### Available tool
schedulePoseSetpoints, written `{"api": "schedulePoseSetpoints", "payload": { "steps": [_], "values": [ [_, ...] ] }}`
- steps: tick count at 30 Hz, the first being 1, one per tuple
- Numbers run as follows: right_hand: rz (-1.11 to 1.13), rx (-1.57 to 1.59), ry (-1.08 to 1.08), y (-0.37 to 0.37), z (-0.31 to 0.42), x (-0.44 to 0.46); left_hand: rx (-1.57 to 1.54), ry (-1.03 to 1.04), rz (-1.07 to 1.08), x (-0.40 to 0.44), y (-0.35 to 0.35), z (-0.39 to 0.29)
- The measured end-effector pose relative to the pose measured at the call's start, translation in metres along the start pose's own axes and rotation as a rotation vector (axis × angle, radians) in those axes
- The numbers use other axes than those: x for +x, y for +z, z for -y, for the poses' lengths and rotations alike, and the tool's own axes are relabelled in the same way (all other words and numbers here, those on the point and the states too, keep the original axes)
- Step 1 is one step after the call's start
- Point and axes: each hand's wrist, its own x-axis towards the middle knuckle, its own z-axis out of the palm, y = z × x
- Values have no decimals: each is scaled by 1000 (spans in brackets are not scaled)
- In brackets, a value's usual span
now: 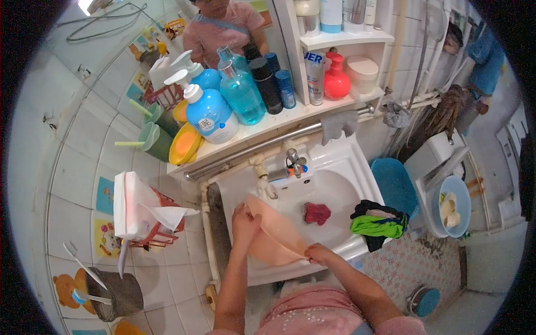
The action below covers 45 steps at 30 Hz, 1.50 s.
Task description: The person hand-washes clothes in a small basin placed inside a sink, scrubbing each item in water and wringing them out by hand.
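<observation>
Basin [276,231], peach, qty 1, held tilted over 1 sink [341,187] by L hand [246,224] + R hand [319,254]; 1 maroon cloth [316,213] in sink; 2 toothbrushes [89,272], 1 dk cup [128,297].

The pink top [321,304], between five and six o'clock, bears small pale dots; its short right sleeve [399,326] and a grey-blue strap [364,329] sit near five. Left hand [245,224], right hand [319,254] and forearms [357,279] are bare.

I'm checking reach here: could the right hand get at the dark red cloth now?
Probably yes: the dark red cloth lies in the sink near the right hand, with nothing visible between them. That hand grips the peach-coloured item, though, and would likely need to let go first.
</observation>
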Motion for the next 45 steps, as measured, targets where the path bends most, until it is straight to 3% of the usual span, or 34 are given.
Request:
{"api": "schedulePoseSetpoints", "payload": {
  "steps": [1, 5, 7, 11, 15, 18, 20, 21, 23, 24, 26, 27, 28, 29, 30, 32, 33, 35, 37, 39, 41, 42, 45],
  "values": [
    [57, -31, 3, 1, 2, -1, 77, 88, -67, 2, 1, -2],
    [109, -146, 29, 12, 10, -8, 83, 43, -123, 8, -3, -16],
    [151, -160, 54, 15, 13, -9, 23, -14, 4, 12, -10, -23],
    [281, -113, 74, 13, 2, 2, 34, -29, 3, 12, -11, -21],
    [229, -143, 93, 12, 7, -4, -31, -43, -49, 2, -11, -9],
    [271, -223, -17, -1, 4, 3, -93, 23, -113, -11, -14, 7],
    [65, -269, -2, 9, 32, -32, -85, 75, -165, -22, -15, 21],
    [64, -272, -3, 8, 30, -27, -74, 72, -153, -27, -17, 26],
    [-185, -321, -154, 1, 20, -14, -65, 69, -144, -39, -19, 36],
    [-186, -324, -154, -2, 18, -11, -125, -52, -69, -45, -21, 40],
    [-416, -451, -570, -11, 13, -6, -188, -175, 5, -55, -20, 46],
    [-416, -455, -571, -18, 11, -2, -287, -317, 79, -59, -19, 45],
    [-539, -574, -730, -26, 9, 1, -388, -458, 155, -63, -17, 45],
    [-662, -694, -891, -31, 8, 6, -392, -459, 151, -69, -8, 51],
    [-661, -699, -893, -30, 10, 3, -459, -447, 150, -74, 7, 65],
    [-575, -114, -772, -24, 16, -7, -517, -460, 170, -81, 43, 103],
    [-575, -119, -773, -28, 15, -3, -521, -462, 168, -84, 63, 120],
    [-966, -956, -1172, -53, 1, 24, -645, -307, 16, -88, 100, 142],
    [-830, -803, -1046, -73, -13, 50, -744, -384, 81, -85, 110, 134],
    [-696, -650, -916, -93, -29, 78, -352, -521, 108, -84, 104, 110],
    [-648, -484, -879, -108, -42, 98, -358, -443, 102, -89, 143, 159],
    [-650, -488, -878, -109, -41, 97, -362, -363, 96, -86, 143, 156],
    [-658, -529, -800, -106, -37, 89, -244, -424, 38, -91, 139, 133]
  ]
}}
